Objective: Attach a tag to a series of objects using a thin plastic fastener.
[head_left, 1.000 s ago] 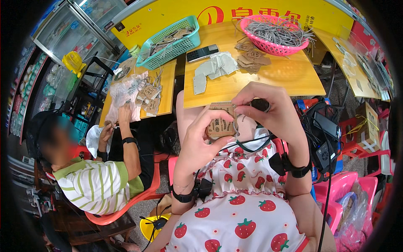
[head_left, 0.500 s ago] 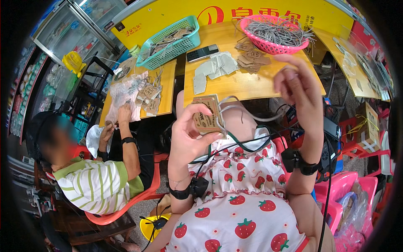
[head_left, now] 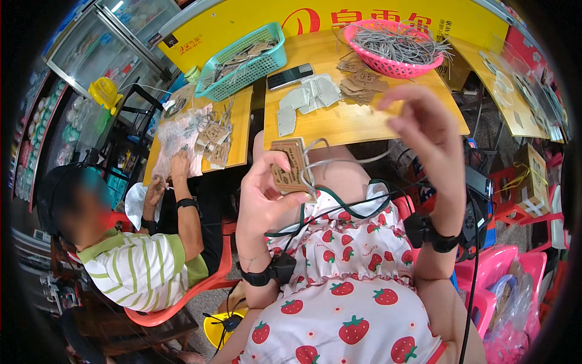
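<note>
My left hand [head_left: 265,193] pinches a small stack of brown cardboard tags [head_left: 290,168] between thumb and fingers, above my lap. A grey cord [head_left: 357,161] runs through the tags' edge, and its loose length arcs off to the right. My right hand [head_left: 427,124] is raised over the table's front edge, fingers loosely curved and apart, with nothing seen in them; the cord's far end lies just below it. On the table [head_left: 400,118] are white tags [head_left: 312,94] and a pile of brown tags [head_left: 361,82].
A pink basket [head_left: 400,71] of grey cords and a green basket [head_left: 245,79] of tags stand at the back, a phone [head_left: 290,77] between them. At left a co-worker [head_left: 142,261] handles something beside strung tags [head_left: 213,136]. Pink stools [head_left: 491,267] stand at right.
My left hand and its tags have shifted slightly left. My right hand has lowered a little and moved left, its fingers more curved. The cord's loop hangs straighter.
</note>
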### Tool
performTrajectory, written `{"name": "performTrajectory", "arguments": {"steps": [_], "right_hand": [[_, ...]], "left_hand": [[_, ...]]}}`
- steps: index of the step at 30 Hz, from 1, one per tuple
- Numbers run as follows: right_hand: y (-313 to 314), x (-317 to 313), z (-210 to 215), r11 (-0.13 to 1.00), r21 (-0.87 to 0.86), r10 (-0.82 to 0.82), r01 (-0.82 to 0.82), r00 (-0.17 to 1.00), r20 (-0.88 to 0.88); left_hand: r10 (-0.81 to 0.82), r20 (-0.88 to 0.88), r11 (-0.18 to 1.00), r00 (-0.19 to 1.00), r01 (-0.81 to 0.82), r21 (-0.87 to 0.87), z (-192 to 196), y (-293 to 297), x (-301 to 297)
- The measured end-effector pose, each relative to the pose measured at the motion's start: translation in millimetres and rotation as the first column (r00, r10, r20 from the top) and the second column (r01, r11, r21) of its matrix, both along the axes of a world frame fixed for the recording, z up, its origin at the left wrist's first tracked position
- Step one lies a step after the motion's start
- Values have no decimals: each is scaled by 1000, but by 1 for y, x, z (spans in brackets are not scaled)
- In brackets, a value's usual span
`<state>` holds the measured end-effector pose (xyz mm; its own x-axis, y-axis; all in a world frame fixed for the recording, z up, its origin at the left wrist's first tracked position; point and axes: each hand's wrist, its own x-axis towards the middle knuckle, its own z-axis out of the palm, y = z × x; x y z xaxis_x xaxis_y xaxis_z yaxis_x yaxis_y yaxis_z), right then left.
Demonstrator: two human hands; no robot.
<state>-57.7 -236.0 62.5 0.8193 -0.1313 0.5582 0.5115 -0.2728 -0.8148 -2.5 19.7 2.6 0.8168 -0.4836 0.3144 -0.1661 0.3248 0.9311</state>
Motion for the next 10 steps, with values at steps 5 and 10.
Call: {"name": "performTrajectory", "arguments": {"steps": [5,10], "right_hand": [[35,7,-7,955,-282,85,-95,995,-47],[33,5,-12,959,-257,93,-121,989,-119]], "left_hand": [[-149,-8,988,989,149,-38,2,-8,-8],[-118,108,991,987,125,-56,-4,-4,-2]]}}
